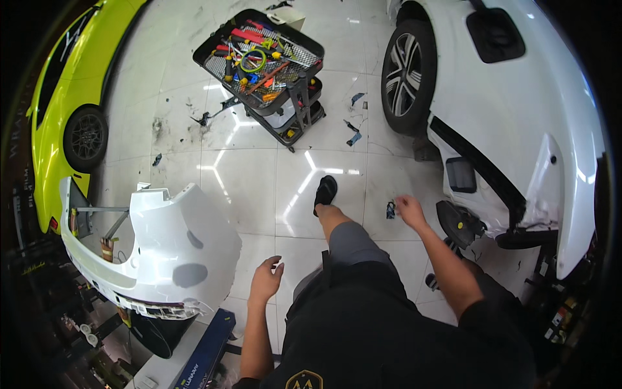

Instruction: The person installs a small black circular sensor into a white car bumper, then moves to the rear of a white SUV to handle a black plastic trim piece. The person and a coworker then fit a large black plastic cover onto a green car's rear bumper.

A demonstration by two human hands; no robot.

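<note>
My left hand (pixel 265 279) hangs in front of my body, its thumb and fingers slightly apart and nothing in it. Beside it stands a white car bumper (pixel 214 243) with two grey patches on its painted surface. Farther right, my right hand (pixel 410 211) is held out with loosely bent fingers, and I see nothing in it. Just left of its fingertips in the picture is a small dark scrap (pixel 390 209), seemingly on the floor. The white car body (pixel 505 123) at the right has its rear corner exposed, with the bumper absent there. Neither hand touches the car or the bumper.
A black tool cart (pixel 259 61) full of hand tools and tape stands ahead. Dark scraps (pixel 353 138) lie on the tiled floor (pixel 259 178). A yellow-green car (pixel 78 91) is at the far left. Near my left forearm lies a long blue box (pixel 206 347).
</note>
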